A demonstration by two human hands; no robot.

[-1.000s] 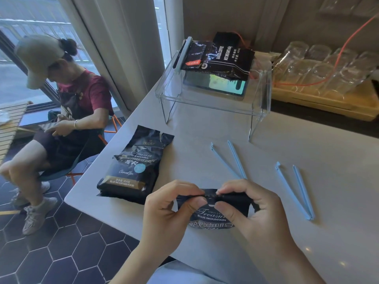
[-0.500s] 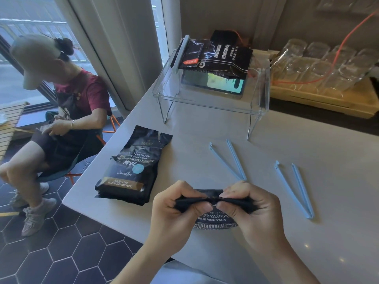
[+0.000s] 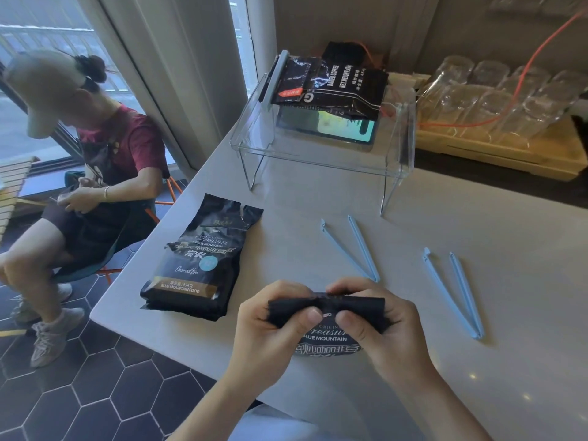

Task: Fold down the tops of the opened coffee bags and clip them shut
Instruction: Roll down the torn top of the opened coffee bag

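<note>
A black coffee bag (image 3: 327, 340) stands at the table's near edge, its top rolled down toward me. My left hand (image 3: 270, 332) pinches the left part of that fold and my right hand (image 3: 386, 329) pinches the right part, thumbs on the front. A second black coffee bag (image 3: 197, 265) lies flat to the left, its torn top open and pointing away. Two light blue clips lie spread open on the table: one clip (image 3: 353, 249) just beyond my hands, the other clip (image 3: 455, 294) to the right.
A clear acrylic stand (image 3: 321, 154) at the back holds more black coffee bags (image 3: 331, 87) with a clip on them and a phone. A wooden tray of upturned glasses (image 3: 496, 100) sits at the back right. A person (image 3: 86, 173) sits left of the white table (image 3: 477, 224).
The bag's top has been rolled further down, covering more of the printed front. Both hands have closed tighter on the fold.
</note>
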